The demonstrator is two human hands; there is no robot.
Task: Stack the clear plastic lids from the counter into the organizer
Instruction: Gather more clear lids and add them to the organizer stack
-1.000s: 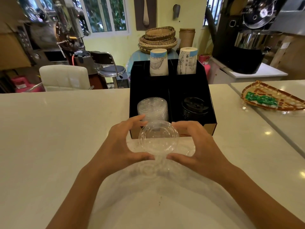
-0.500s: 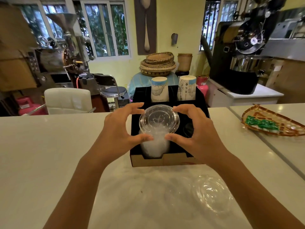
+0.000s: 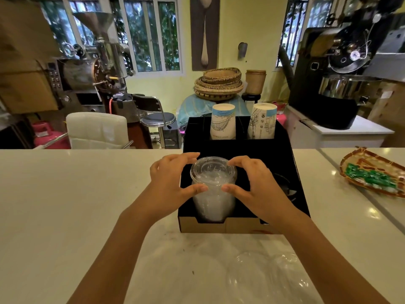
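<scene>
A black organizer (image 3: 282,150) stands on the white counter ahead of me. Its front left compartment holds a tall stack of clear lids (image 3: 212,202). A clear plastic lid (image 3: 213,170) sits on top of that stack, pinched at its rim from both sides. My left hand (image 3: 173,181) grips its left edge and my right hand (image 3: 252,183) grips its right edge. Loose clear lids (image 3: 267,275) lie on the counter near me, to the right.
Black lids (image 3: 285,185) sit in the organizer's front right compartment, partly hidden by my right hand. Two upturned paper cup stacks (image 3: 223,121) stand in its back compartments. A woven tray (image 3: 372,172) with green packets lies at the right. Chairs and machines stand behind the counter.
Both hands have carried the clear lid forward from above the counter and lowered it onto the stack in the organizer. The view has tilted up and come closer.
</scene>
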